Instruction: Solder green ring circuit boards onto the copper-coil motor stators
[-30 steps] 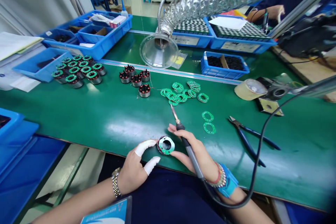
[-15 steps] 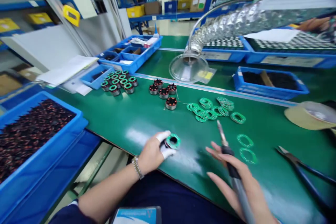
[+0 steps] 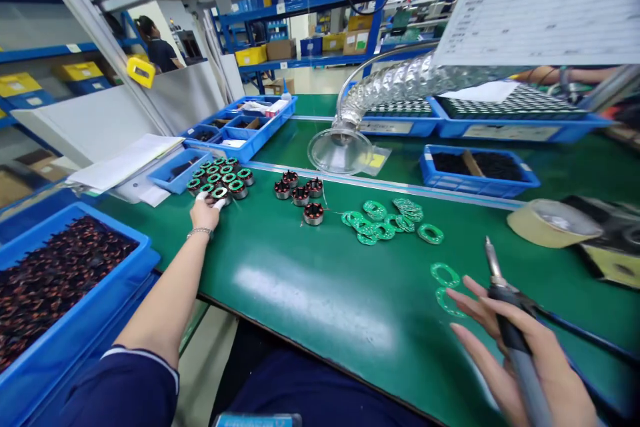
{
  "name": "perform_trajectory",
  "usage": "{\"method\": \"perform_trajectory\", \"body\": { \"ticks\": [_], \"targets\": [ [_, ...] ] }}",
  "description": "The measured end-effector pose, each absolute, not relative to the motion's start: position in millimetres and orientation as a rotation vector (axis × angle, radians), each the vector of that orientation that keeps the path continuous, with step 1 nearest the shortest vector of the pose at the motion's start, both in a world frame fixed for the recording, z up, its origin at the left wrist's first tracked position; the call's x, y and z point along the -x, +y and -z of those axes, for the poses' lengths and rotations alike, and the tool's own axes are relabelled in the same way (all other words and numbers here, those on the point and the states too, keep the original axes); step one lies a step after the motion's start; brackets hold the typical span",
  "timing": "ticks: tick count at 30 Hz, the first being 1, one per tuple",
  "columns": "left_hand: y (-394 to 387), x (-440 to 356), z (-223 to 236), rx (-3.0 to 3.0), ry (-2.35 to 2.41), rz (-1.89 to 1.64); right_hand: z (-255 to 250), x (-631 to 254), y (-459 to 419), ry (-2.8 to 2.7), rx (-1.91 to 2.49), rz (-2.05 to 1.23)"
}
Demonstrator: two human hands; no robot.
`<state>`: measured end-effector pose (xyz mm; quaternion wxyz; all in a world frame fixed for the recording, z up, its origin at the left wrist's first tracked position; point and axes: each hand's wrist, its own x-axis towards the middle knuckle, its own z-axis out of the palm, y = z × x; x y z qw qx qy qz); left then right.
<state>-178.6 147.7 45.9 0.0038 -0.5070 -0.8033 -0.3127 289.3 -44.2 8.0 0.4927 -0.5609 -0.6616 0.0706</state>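
Note:
My left hand, white covers on its fingertips, reaches to the far left of the bench. Its thumb and finger close around a motor stator topped with a green ring board, at the front edge of a cluster of similar stators. In my right hand, at the right, lies a soldering iron, its tip pointing up and away. Two loose green ring boards are just left of that hand. Several bare stators stand mid-bench, with a pile of green ring boards to their right.
A funnel-shaped fume hood on a foil duct stands behind the parts. Blue bins of dark parts sit at left, and a small blue tray at back right. A tape roll lies right. Another person is in the background.
My left hand has carried the stator from the near middle to the cluster at far left. My right hand has shifted right with the soldering iron. The view has also moved.

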Motion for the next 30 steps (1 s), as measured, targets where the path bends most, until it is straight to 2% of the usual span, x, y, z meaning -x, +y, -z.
{"method": "perform_trajectory", "body": {
  "ticks": [3, 6, 11, 16, 21, 27, 30],
  "targets": [
    [143.5, 147.1, -54.5, 1.717, -2.35, 0.955, -2.7, -308.4, -45.3, -1.618, 1.449, -0.081],
    [137.1, 91.1, -52.2, 2.17, -2.091, 0.838, 2.9, -321.2, -39.8, -1.641, 1.54, 0.013],
    [131.8, 16.8, -34.0, 2.6, -1.83, 0.657, 9.0, -323.1, -28.3, -1.807, 1.603, -0.069],
    [115.8, 18.5, -23.9, 2.705, -1.773, 0.661, 12.2, -321.1, -27.6, -1.868, 1.606, -0.116],
    [64.5, 34.9, -20.7, 3.058, -1.619, 0.669, 11.5, -314.6, -32.8, -1.871, 1.576, -0.126],
    [14.7, 27.3, -11.2, 3.276, -1.743, 0.907, 8.1, -271.2, -38.7, -1.989, 1.425, -0.301],
    [7.4, 28.2, -9.8, 3.25, -1.796, 0.847, 6.2, -251.5, -39.5, -2.043, 1.354, -0.375]
  ]
}}
